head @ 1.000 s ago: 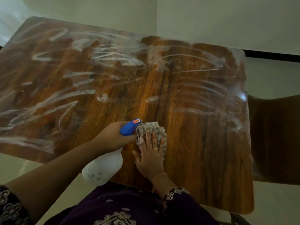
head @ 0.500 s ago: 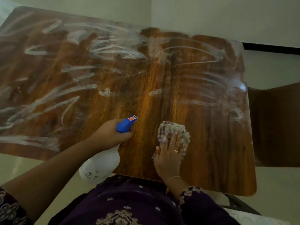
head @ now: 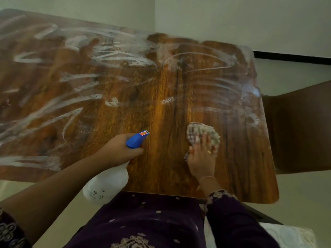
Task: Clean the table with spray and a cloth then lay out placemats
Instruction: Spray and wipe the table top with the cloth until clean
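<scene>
Right hand (head: 201,158) flat, fingers spread, pressing cloth (head: 203,133) on tabletop (head: 161,97) at 4 o'clock. Left hand (head: 118,151) wrapped around spray bottle (head: 109,183). White streaks (head: 114,56) from 9 to 2 o'clock: best wiped with overlapping strokes, firm pressure.

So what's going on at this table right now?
A person is cleaning a wooden table. The right hand presses a checked cloth flat on the near right part. The left hand holds a spray bottle over the near edge. White streaks cover the far and left areas. No placemats are laid yet.
</scene>
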The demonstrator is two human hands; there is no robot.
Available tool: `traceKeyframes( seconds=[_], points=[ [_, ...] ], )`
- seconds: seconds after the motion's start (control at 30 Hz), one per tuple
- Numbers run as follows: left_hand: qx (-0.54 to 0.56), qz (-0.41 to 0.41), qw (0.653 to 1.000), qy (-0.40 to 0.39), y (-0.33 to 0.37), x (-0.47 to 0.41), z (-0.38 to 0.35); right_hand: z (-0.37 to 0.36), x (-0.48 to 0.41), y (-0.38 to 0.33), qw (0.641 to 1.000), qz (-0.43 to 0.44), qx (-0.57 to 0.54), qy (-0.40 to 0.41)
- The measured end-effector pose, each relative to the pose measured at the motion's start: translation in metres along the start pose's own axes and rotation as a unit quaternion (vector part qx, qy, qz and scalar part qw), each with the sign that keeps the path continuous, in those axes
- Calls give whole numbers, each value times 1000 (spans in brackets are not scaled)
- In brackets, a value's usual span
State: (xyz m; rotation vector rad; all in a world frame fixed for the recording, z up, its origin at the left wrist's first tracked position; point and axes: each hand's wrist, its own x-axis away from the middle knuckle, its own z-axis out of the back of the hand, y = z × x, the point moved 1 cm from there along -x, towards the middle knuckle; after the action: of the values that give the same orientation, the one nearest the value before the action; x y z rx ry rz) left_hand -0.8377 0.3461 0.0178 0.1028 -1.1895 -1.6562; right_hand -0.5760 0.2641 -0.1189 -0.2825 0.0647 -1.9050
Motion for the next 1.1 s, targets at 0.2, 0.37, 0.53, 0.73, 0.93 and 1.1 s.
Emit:
traceKeyframes(
  seconds=[0.2,0.37,0.53,0.73,0.93,1.1],
  points=[
    [-30,-1,999,-22,10,-7,-10,3,5,0,994,-102,-43,-9],
    [-46,-16,998,-45,48,-32,-29,0,20,-12,998,59,-25,-24],
    [-57,-61,995,-53,95,-56,-48,6,27,41,999,13,-19,-24],
    [-80,-119,989,-48,136,-78,-70,19,23,106,989,-149,-24,-2],
    [-57,-113,981,-145,161,-101,-94,24,25,121,988,-153,-33,7],
    [-94,-151,972,-153,183,-115,-116,24,24,122,987,-153,-54,17]
  ],
)
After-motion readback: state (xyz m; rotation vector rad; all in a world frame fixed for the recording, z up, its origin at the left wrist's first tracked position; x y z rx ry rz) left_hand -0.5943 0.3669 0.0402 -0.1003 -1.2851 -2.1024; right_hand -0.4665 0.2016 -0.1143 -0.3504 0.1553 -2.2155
